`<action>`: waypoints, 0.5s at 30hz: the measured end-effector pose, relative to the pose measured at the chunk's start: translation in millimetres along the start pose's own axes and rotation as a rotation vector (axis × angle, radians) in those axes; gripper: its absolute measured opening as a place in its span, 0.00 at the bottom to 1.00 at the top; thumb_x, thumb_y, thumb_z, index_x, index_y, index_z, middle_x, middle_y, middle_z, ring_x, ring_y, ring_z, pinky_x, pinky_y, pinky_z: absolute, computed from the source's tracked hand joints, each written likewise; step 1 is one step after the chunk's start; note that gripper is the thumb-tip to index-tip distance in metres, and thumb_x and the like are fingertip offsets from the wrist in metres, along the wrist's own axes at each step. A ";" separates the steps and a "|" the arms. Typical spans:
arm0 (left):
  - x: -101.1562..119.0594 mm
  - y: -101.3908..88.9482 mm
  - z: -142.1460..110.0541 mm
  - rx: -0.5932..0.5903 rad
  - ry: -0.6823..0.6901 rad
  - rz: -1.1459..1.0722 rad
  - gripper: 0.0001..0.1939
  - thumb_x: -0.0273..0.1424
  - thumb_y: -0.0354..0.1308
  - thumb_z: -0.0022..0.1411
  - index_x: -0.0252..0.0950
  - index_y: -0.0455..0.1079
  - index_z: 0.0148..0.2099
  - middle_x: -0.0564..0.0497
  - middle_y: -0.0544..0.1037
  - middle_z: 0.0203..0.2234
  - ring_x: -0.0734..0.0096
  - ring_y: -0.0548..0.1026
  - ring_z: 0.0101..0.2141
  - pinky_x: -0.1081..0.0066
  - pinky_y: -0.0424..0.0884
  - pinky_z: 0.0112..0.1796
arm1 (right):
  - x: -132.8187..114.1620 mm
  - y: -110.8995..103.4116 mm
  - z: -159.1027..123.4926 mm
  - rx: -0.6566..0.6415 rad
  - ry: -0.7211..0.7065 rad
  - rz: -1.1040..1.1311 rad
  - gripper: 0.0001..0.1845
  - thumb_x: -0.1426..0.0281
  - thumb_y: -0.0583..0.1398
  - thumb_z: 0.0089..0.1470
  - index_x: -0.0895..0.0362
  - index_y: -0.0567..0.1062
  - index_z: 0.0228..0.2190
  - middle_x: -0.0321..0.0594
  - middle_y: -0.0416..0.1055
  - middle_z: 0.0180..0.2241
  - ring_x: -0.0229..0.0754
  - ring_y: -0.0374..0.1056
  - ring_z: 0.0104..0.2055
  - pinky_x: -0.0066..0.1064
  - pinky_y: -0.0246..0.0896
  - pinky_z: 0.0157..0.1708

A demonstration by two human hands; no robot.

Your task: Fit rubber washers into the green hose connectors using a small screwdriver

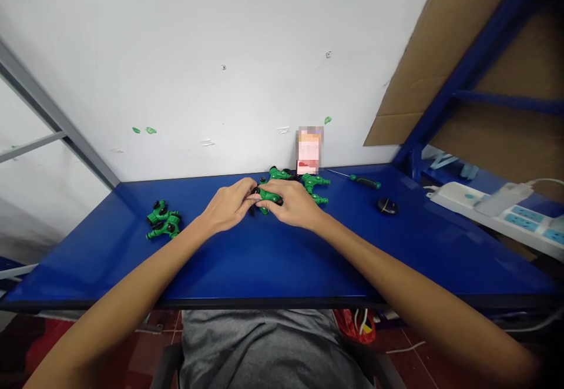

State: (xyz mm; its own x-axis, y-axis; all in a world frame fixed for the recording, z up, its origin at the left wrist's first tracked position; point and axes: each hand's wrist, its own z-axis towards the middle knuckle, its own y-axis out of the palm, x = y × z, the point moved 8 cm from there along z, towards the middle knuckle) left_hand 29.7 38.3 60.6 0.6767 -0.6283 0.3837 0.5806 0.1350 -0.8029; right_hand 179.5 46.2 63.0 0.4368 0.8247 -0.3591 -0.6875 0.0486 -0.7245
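We held a green piece between our two hands, above the blue table. Our right hand was closed on it, fingers over the top and thumb on the near side, so that grip looked snug. Our left hand met the left end of it, right by a small black part. We could not tell if those left fingers pinched the black part or only touched near it. To do this bit well, we thought the right hand should hold firm while the left fingers made small, slow, straight moves. A crooked push might have made the piece twist and slip, so both wrists needed to be calm. Just behind our grip lay another green piece, and just to the right of it were more green pieces, close enough to bump, so our elbows and fingers needed care there. Farther right lay a screwdriver and a round black thing, out of our way. Well off to the left of our grip sat a little bunch of green pieces with black knobs.
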 end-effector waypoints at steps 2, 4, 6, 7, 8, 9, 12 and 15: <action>-5.3 0.4 2.3 0.020 -0.081 -0.080 0.22 0.49 0.50 0.78 0.39 0.64 0.36 0.55 0.70 0.27 0.69 0.67 0.28 0.68 0.59 0.33 | -5.0 -0.3 -1.6 0.052 -0.022 -0.111 0.08 0.69 0.67 0.66 0.56 0.83 0.46 0.46 0.81 0.40 0.51 0.76 0.43 0.40 0.68 0.45; -11.3 0.2 3.6 0.030 -0.167 -0.161 0.30 0.54 0.46 0.78 0.38 0.58 0.29 0.56 0.62 0.21 0.72 0.62 0.25 0.68 0.55 0.31 | -9.4 0.8 -2.4 0.074 -0.051 -0.186 0.10 0.69 0.66 0.66 0.56 0.83 0.49 0.49 0.82 0.43 0.54 0.76 0.46 0.43 0.69 0.48; -13.7 -3.0 3.6 0.038 -0.209 -0.201 0.33 0.56 0.45 0.78 0.37 0.59 0.27 0.56 0.62 0.20 0.73 0.61 0.24 0.68 0.55 0.30 | -9.9 2.0 -2.3 0.074 -0.064 -0.197 0.12 0.67 0.66 0.67 0.56 0.83 0.50 0.49 0.81 0.43 0.55 0.76 0.47 0.45 0.70 0.50; -12.8 -6.3 3.4 0.047 -0.204 -0.203 0.31 0.56 0.48 0.77 0.37 0.64 0.29 0.56 0.66 0.21 0.73 0.63 0.25 0.69 0.57 0.31 | -8.1 1.9 -2.0 0.074 -0.059 -0.177 0.12 0.67 0.66 0.67 0.55 0.83 0.51 0.49 0.81 0.43 0.54 0.76 0.47 0.45 0.70 0.50; -9.9 -10.6 3.2 0.060 -0.176 -0.194 0.27 0.55 0.53 0.75 0.37 0.69 0.35 0.55 0.71 0.25 0.72 0.67 0.27 0.70 0.60 0.31 | -5.3 1.2 -1.7 0.078 -0.049 -0.145 0.13 0.66 0.66 0.67 0.55 0.83 0.51 0.48 0.81 0.43 0.54 0.76 0.47 0.45 0.71 0.50; -4.9 -15.3 3.0 0.072 -0.123 -0.171 0.23 0.53 0.58 0.73 0.37 0.72 0.44 0.54 0.77 0.31 0.71 0.71 0.30 0.70 0.64 0.33 | -2.0 -0.1 -1.3 0.083 -0.040 -0.102 0.12 0.66 0.65 0.68 0.54 0.82 0.51 0.48 0.81 0.44 0.54 0.77 0.48 0.44 0.71 0.49; 14.4 -25.1 0.5 0.081 0.095 -0.035 0.24 0.46 0.63 0.71 0.41 0.68 0.63 0.46 0.80 0.50 0.66 0.79 0.42 0.69 0.72 0.38 | 7.5 -5.2 -0.2 0.102 -0.030 0.056 0.11 0.67 0.67 0.66 0.53 0.82 0.50 0.45 0.82 0.46 0.52 0.77 0.48 0.43 0.71 0.49; 20.4 -24.3 -2.0 0.045 0.189 0.083 0.17 0.39 0.58 0.75 0.40 0.69 0.61 0.46 0.80 0.49 0.67 0.79 0.40 0.68 0.73 0.37 | 12.5 -8.2 0.6 0.108 -0.041 0.163 0.12 0.68 0.70 0.63 0.53 0.80 0.48 0.43 0.82 0.46 0.50 0.77 0.47 0.42 0.70 0.50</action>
State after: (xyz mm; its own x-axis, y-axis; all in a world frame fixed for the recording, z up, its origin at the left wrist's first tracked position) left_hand 28.5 20.7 87.0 0.6285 -0.7458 0.2211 0.5488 0.2237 -0.8055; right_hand 190.2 56.5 64.8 0.2921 0.8490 -0.4404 -0.8064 -0.0290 -0.5907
